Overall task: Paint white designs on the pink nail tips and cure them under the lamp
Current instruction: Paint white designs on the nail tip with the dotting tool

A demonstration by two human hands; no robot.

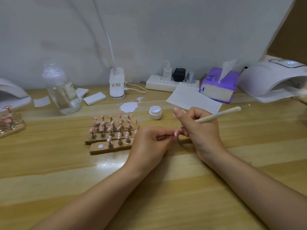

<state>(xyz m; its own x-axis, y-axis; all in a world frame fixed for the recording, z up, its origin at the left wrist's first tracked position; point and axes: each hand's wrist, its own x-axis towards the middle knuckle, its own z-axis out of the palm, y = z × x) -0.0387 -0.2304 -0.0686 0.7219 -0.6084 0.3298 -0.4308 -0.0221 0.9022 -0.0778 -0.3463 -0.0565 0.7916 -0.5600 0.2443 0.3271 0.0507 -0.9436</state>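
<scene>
A pink nail tip on its small stand is pinched between the fingers of the left hand, just right of the wooden holder strips that serve as the centre of the desk. The right hand is closed around a cream-handled dotting pen, its thin metal end pointing down at the held tip; the two hands touch at the fingertips. On the wooden holder strips stand rows of more pink nail tips, and those in the nearest row carry white dots. One socket on the nearest strip shows only a bare round magnet. Just behind the strips lies a white paint smear on the wooden table, and to the right of that an open white gel pot. Further behind the strips are a clear pump bottle, a desk-lamp base, a power strip and a purple tissue pack. Far right of the strips sits a white curing lamp; far left, another lamp and a second set of holders.
</scene>
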